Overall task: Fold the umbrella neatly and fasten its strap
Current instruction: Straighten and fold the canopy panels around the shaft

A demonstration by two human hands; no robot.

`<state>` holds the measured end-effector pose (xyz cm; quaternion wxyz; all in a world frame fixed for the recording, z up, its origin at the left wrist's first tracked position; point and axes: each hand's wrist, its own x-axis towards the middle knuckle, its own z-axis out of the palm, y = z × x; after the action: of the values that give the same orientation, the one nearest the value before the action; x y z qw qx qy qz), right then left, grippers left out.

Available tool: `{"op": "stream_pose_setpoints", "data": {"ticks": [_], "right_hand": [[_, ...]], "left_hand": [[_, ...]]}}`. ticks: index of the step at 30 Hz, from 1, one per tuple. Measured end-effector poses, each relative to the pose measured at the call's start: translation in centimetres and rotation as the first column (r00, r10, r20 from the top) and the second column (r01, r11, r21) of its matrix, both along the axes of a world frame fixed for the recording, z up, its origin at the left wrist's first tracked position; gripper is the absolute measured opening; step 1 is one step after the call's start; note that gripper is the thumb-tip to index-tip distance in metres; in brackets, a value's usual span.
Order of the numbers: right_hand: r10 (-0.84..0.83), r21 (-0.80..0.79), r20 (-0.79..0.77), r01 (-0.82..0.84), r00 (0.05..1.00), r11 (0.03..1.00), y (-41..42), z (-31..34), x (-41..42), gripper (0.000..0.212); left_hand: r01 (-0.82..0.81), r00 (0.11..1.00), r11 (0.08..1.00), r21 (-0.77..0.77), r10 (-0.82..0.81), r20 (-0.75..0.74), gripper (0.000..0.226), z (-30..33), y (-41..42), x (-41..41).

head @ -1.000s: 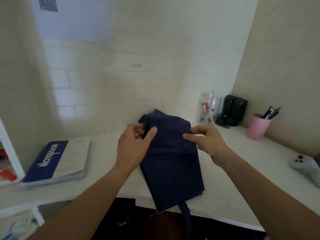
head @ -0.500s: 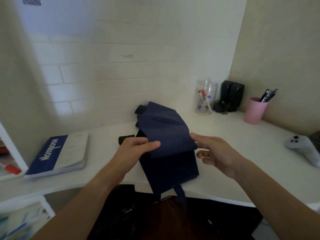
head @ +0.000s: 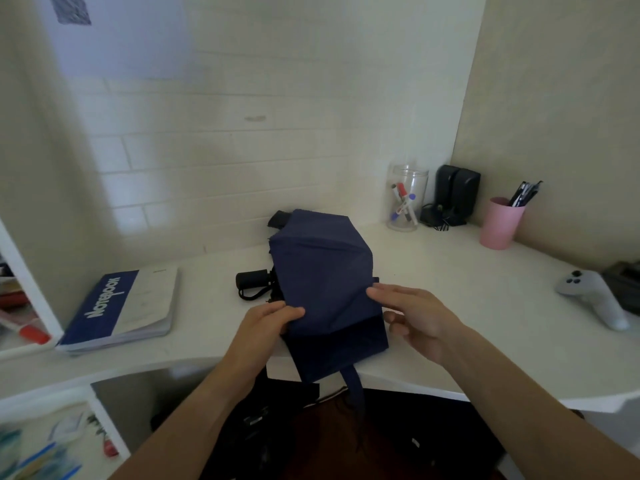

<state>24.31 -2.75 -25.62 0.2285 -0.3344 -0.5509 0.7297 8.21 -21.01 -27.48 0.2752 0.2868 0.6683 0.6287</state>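
Observation:
A navy folding umbrella lies on the white desk, its canopy gathered in flat panels. Its black handle with a wrist loop sticks out to the left. The navy strap hangs down over the desk's front edge. My left hand pinches the near left edge of a fabric panel between thumb and fingers. My right hand is at the panel's right edge, index finger straight against the fabric, the other fingers loosely curled.
A blue and white notebook lies at the left. At the back right stand a clear jar of markers, black speakers and a pink pen cup. A white game controller lies far right. Shelves stand at the left.
Both hands moved from the umbrella's far part toward its near end. A fabric panel was drawn down over the canopy. The black handle came into view at the left.

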Motion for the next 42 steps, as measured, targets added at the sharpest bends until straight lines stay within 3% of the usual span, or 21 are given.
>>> {"op": "stream_pose_setpoints", "data": {"ticks": [5, 11, 16, 23, 26, 34, 36, 39, 42], "right_hand": [[-0.057, 0.01, -0.03, 0.057, 0.998, 0.998, -0.3, -0.3, 0.5, 0.028], [0.109, 0.105, 0.027, -0.111, 0.994, 0.988, -0.9, -0.4, 0.5, 0.035], [0.13, 0.012, -0.002, -0.13, 0.992, 0.991, -0.3, -0.4, 0.9, 0.029], [0.036, -0.094, -0.114, -0.047, 0.993, 0.995, -0.2, -1.0, 0.4, 0.036], [0.006, -0.109, -0.14, -0.021, 0.99, 0.994, -0.3, -0.7, 0.1, 0.029], [-0.047, -0.092, -0.012, 0.046, 0.999, 0.995, -0.8, -1.3, 1.1, 0.017], [-0.018, -0.073, -0.018, 0.017, 1.0, 0.997, -0.9, -1.0, 1.3, 0.014], [-0.03, -0.012, 0.022, 0.03, 0.999, 0.999, -0.9, -0.4, 1.1, 0.03], [-0.074, -0.009, 0.08, 0.075, 0.994, 0.997, -1.1, -0.3, 1.1, 0.034]], "left_hand": [[-0.05, 0.999, 0.998, 0.036, 0.05, 0.021, 0.029, -0.2, -0.3, 0.3], [-0.01, 0.999, 0.998, 0.063, 0.007, 0.04, 0.023, -0.3, -0.7, 0.5], [-0.049, 0.998, 0.995, 0.088, 0.046, 0.041, 0.022, -0.3, -1.0, 0.0], [-0.078, 0.995, 0.997, 0.022, 0.079, -0.055, 0.019, 0.0, -0.2, 0.6], [-0.079, 0.997, 0.997, 0.025, 0.079, 0.004, 0.017, -0.1, -0.3, 0.9], [-0.123, 0.989, 0.992, 0.019, 0.121, 0.09, 0.019, 0.0, -0.5, 0.2], [-0.095, 0.995, 0.995, -0.001, 0.095, 0.043, 0.019, 0.1, -0.8, 0.3], [-0.049, 0.997, 0.998, -0.028, 0.048, -0.058, 0.023, 0.0, -1.1, 0.6], [-0.026, 0.983, 0.999, -0.048, 0.016, -0.184, 0.041, -0.7, -1.3, 0.3]]}}
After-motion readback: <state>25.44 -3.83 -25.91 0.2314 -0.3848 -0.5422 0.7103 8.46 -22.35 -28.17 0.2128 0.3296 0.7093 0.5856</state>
